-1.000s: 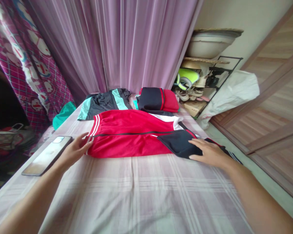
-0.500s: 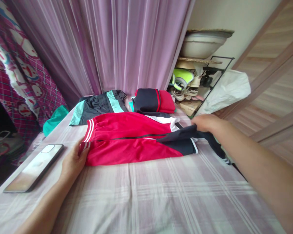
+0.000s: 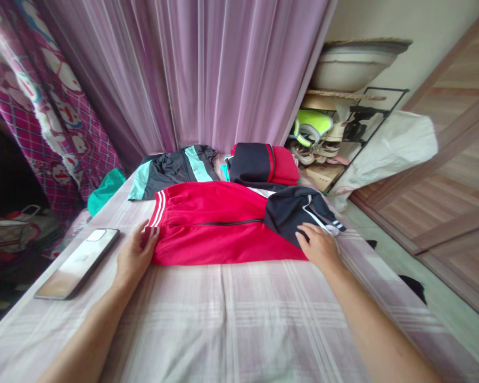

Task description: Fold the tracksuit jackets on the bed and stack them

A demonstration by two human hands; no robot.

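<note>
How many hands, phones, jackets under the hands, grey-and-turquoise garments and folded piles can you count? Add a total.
Hands: 2 (left hand, right hand)
Phone: 1
Red-and-black jacket: 1
Grey-and-turquoise garment: 1
Folded pile: 1
Total: 6

A purple curtain (image 3: 239, 69) hangs in pleats ahead of you, patterned cloth (image 3: 64, 111) to its left. On your right, a rack (image 3: 363, 144) stands by a pale wall (image 3: 443, 32), and wooden panels (image 3: 455, 186) rise beyond the pale floor (image 3: 443, 303) in soft light.
</note>
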